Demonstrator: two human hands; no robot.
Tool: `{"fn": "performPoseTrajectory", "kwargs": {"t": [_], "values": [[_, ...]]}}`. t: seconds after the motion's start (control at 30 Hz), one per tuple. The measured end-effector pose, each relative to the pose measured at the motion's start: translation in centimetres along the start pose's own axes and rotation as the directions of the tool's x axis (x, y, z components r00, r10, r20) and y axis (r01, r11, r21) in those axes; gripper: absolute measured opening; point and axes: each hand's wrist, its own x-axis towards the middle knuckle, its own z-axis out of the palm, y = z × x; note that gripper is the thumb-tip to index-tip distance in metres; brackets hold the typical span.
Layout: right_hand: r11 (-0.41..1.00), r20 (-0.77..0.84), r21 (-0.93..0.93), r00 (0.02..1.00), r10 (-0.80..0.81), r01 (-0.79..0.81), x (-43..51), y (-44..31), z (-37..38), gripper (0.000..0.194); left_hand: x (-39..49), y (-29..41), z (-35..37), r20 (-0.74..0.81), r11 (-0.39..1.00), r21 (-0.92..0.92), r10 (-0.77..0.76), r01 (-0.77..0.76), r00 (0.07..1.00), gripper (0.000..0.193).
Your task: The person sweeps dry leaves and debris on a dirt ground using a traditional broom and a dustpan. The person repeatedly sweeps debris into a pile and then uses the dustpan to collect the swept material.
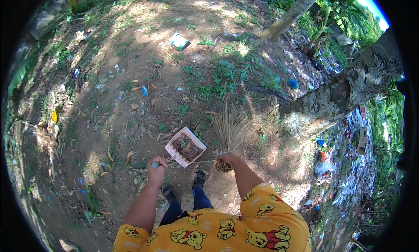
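My left hand grips the handle of a dustpan, which is light-coloured with a comb-like row of teeth near the handle and some writing on it. Dry brown leaves and dirt lie in its pan. In my right hand is a broom of thin stiff sticks, held around its bundled end. The bristles fan out away from me, to the right of the dustpan. Whether their tips touch the soil I cannot tell.
A leaning tree trunk rises at the right, with a thinner trunk beyond it. Scattered litter covers the ground at far right. Green weeds and a crumpled packet lie ahead. My sandalled feet stand behind the dustpan.
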Motion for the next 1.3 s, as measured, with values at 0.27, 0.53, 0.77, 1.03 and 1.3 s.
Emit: {"fn": "performPoseTrajectory", "kwargs": {"t": [0.27, 0.53, 0.77, 1.03, 1.3], "values": [[0.936, 0.326, 0.351, 0.941, -0.093, -0.029, -10.9, -2.8, 0.5, 0.043, -4.2, -1.6, -9.0, -0.291, 0.962, -0.267, -0.03, -0.051, 0.956, 0.026], [0.942, -0.024, 0.329, 0.997, 0.072, -0.06, -12.0, 1.1, 3.1, 0.076, -11.9, -0.1, -19.2, -0.541, 0.953, -0.303, -0.166, -0.007, 0.824, 0.027], [0.975, 0.37, 0.198, 0.929, 0.019, -0.099, -12.4, -7.2, 23.6, 0.048, -16.4, -2.2, -28.1, -0.64, 0.963, -0.236, -0.055, -0.128, 0.766, 0.025], [0.86, 0.389, 0.498, 0.914, -0.111, -0.108, -20.1, -4.3, 17.8, 0.037, -19.1, -4.4, -35.4, -0.797, 0.963, -0.219, -0.086, -0.154, 0.598, 0.025], [0.797, 0.411, 0.459, 0.889, 0.202, -0.393, -18.5, -1.2, 23.1, 0.015, -18.8, -11.0, -39.2, -0.77, 0.989, -0.108, -0.02, -0.1, 0.638, 0.023]]}}
